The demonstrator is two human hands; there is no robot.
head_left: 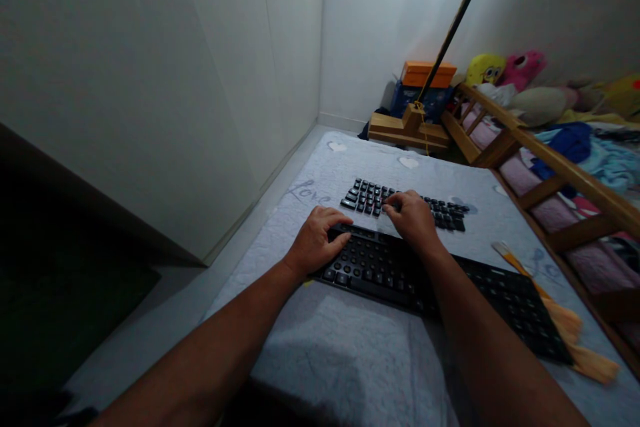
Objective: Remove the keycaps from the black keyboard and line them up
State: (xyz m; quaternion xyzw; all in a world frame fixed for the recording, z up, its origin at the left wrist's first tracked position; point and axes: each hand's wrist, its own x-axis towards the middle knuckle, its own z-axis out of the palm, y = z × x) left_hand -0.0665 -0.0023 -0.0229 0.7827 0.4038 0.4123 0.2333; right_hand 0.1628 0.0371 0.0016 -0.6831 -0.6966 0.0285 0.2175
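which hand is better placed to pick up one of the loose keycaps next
Probably the right hand: it is at the loose keycaps, laid out beyond the keyboard. The left hand is at the keyboard's left end, seemingly steadying it.

"What lay spread underneath everything?"

"A pale blue-grey quilted cloth (320,347), printed with white hearts (409,163) toward its far edge and “Love” lettering (311,193) at the left."

"And what was on it?"

"A black keyboard (380,285) stretched across the middle, bare key sockets (361,255) showing on its left part. Beyond it, loose black keycaps (367,197) sat in rows."

"And at the right?"

"An orange cloth (565,321) lay by the keyboard's right end, a brush (511,257) near it. Whether the cloth reached under the keyboard, I couldn't tell."
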